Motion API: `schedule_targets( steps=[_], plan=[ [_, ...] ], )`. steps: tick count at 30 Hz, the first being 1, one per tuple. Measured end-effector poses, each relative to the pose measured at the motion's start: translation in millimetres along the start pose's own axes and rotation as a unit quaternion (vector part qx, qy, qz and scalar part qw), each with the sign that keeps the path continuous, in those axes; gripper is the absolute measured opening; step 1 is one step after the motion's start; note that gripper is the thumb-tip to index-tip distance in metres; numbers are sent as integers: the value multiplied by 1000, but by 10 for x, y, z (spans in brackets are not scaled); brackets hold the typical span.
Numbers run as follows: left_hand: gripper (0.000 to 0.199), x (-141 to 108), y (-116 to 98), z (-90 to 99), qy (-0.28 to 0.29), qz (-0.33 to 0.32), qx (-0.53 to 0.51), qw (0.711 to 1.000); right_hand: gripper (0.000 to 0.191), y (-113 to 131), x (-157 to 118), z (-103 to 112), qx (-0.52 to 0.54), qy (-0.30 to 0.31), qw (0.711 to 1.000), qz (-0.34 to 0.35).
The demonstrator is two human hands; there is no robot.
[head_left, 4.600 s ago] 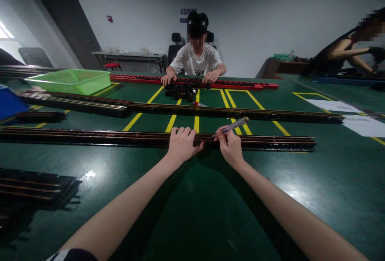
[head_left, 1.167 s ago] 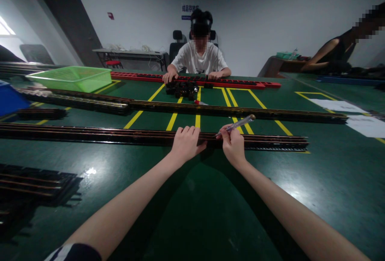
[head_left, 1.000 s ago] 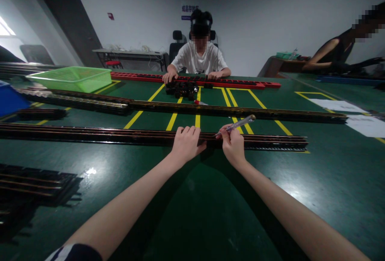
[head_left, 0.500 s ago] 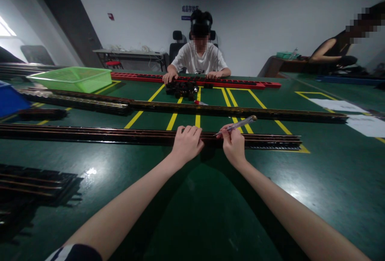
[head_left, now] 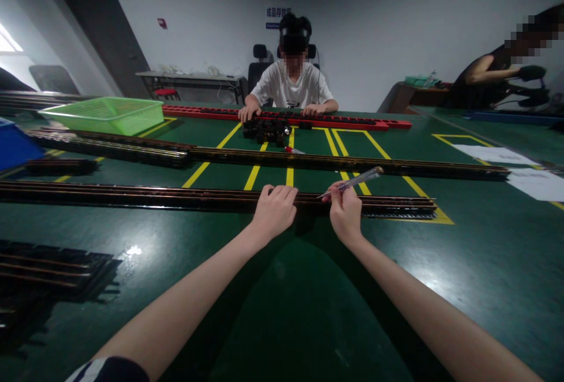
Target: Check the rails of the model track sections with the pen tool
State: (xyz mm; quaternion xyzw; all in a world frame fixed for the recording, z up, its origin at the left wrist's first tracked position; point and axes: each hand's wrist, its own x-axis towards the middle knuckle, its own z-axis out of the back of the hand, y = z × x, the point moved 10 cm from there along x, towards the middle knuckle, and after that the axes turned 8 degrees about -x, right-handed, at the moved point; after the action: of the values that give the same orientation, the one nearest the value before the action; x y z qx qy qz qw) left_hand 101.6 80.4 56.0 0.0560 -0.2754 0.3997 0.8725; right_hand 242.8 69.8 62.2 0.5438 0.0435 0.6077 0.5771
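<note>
We've a long, glossy, copper-lined black strip [head_left: 132, 197] across the green table [head_left: 282, 317], our left hand [head_left: 275, 211] curled over it, our right hand [head_left: 346, 211] pinching a slim, clear-handled tool [head_left: 366, 176] above it; beyond, a narrow dark bundle [head_left: 352, 164]; far left, a green mesh plastic basket [head_left: 110, 124].

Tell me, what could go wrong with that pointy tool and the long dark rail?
The thin tip of the clear-handled tool in the right hand points toward the left hand, which lies over the long dark rail, so a slip might jab that hand.
That tip is over the rail, so a skid might scratch it; whether they touch is too small to tell.
The rail runs out of view leftward; if shifted, it may catch on something unseen.
</note>
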Motion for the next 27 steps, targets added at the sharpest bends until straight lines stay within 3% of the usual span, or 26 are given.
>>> schedule_targets(
  steps=[27],
  plan=[
    [39, 2, -37, -24, 24, -21, 6, 999, 15, 23, 15, -67, -11, 33, 999, 15]
  ],
)
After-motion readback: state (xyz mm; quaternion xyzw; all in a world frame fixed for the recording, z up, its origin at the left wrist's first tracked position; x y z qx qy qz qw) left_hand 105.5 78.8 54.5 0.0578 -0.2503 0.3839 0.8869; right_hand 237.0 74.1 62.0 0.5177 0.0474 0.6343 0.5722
